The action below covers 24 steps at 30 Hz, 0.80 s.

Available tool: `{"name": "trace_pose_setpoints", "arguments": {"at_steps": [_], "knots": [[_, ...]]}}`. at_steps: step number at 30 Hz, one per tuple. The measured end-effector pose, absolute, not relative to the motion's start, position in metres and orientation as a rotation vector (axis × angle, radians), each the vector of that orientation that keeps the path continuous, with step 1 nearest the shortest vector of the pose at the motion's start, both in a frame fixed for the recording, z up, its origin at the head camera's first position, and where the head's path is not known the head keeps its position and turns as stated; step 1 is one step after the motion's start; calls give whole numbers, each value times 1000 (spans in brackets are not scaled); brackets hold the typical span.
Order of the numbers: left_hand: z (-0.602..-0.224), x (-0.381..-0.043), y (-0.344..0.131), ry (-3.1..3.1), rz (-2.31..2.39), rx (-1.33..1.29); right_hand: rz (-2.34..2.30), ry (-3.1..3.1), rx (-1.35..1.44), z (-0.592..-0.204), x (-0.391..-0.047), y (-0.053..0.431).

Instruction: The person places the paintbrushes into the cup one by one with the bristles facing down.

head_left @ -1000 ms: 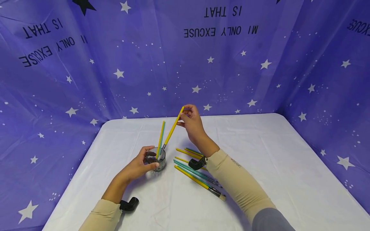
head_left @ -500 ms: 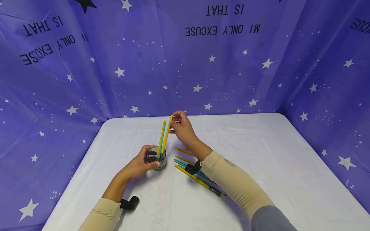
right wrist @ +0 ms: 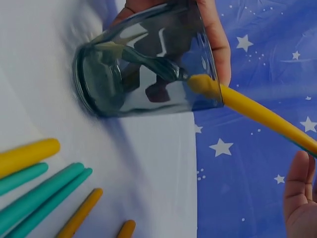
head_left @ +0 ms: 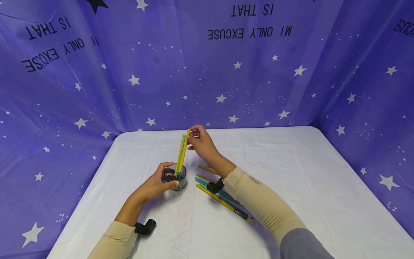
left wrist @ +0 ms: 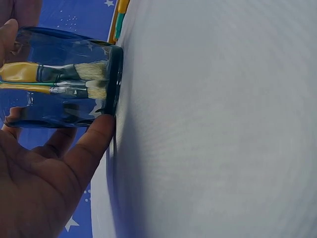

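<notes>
A clear, dark-tinted glass (head_left: 182, 182) stands on the table with my left hand (head_left: 154, 187) curled round its side. My right hand (head_left: 204, 145) pinches a thick yellow-handled paintbrush (head_left: 183, 154) near its upper end. That brush leans in the glass, bristles down, close beside a thin yellow paintbrush (head_left: 179, 155) and a teal one. Through the glass wall in the left wrist view, pale bristles (left wrist: 91, 71) show near the bottom. In the right wrist view the yellow handle (right wrist: 262, 114) slants out over the rim, fingertips at its far end.
To the right of the glass several yellow and teal paintbrushes lie on the white cloth, among them a thick yellow one (head_left: 216, 198); the right forearm (head_left: 258, 198) covers some. A purple star-printed curtain (head_left: 194, 72) hangs behind the table.
My right hand has moved left and slightly down with the thick yellow paintbrush, which now stands steeper and deeper in the glass, beside the others. My left hand stays on the glass.
</notes>
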<state>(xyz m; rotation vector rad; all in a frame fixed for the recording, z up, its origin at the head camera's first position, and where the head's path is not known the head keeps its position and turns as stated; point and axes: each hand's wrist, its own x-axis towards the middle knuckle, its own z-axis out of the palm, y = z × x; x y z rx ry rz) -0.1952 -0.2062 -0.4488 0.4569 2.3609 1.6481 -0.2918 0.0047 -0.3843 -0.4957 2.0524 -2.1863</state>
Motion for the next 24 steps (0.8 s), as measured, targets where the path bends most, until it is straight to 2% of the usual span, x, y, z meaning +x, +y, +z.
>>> {"name": "trace_pose_setpoints", "arguments": {"at_steps": [9,24], "knots": [[-449,-196,-207,2364,1649,451,-2055,2118,-468,-388,-300,16],[-449,-196,-208,2373,1632,445,-1725,2273,-446,-419,-329,55]]}}
